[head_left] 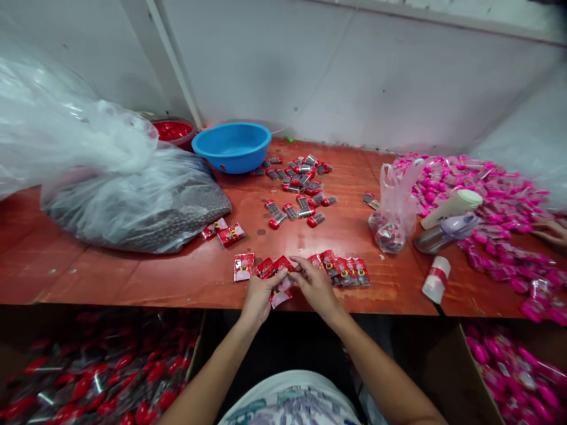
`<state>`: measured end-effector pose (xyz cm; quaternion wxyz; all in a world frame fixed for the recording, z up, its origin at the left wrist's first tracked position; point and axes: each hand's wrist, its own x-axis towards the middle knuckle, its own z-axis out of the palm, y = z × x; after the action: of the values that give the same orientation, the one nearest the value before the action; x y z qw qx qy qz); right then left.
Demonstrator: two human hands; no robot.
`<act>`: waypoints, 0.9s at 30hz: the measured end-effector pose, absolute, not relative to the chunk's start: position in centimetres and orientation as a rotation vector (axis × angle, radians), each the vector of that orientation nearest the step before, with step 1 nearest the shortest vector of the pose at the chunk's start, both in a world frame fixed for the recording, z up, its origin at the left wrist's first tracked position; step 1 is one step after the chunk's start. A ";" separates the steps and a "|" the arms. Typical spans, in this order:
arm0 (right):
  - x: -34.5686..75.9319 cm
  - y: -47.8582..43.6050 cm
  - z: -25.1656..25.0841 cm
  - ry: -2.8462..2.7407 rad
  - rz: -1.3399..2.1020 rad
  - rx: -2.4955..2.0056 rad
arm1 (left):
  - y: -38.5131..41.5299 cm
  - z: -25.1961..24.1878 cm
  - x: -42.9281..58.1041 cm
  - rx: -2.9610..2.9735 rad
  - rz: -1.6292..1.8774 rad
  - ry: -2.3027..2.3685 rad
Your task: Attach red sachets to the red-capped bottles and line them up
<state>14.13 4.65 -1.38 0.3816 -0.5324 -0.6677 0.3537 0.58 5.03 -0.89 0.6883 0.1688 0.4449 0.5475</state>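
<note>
Near the table's front edge, my left hand (pixel 259 298) is closed on a small red printed packet (pixel 282 264), with a pink packet part showing below the thumb. My right hand (pixel 318 288) pinches at the right edge of the same packet; its fingertips partly hide what they grip. Just left of my hands lie a red and pink packet (pixel 244 267) and another partly covered red one. To the right, a row of overlapping red packets (pixel 348 271) lies flat. Beyond my hands is a loose group of small red-capped pieces with dark grey bodies (pixel 303 182).
At the left sits a large clear bag (pixel 146 200) of dark pieces, beside a blue basin (pixel 231 147). A pink plastic bag (pixel 394 218), a flask (pixel 443 233), a white roll (pixel 436 280) and a pink heap (pixel 478 183) stand right. Another person's hand (pixel 551 232) is at far right.
</note>
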 end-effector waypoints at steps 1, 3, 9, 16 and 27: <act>13.9 5.2 -1.2 -1.779 0.886 -1.345 | 5.2 -0.9 0.2 0.377 1.224 1.004; 14.0 6.8 -0.6 -1.959 0.852 -1.304 | 5.5 -0.8 -0.6 0.342 1.232 1.017; 18.1 15.3 0.8 -2.420 0.351 -1.658 | 6.4 -0.2 -2.0 0.091 1.244 1.109; 21.9 20.5 -0.2 -2.592 0.262 -1.858 | 6.7 0.3 -3.0 -0.077 1.205 1.036; 20.1 13.4 2.5 -2.286 0.314 -1.561 | 6.4 0.6 -2.0 -0.212 1.226 0.975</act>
<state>20.14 13.35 2.54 0.1770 -0.5516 -0.8075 0.1110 -2.05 6.38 0.58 0.7036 -0.0952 0.4382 0.5512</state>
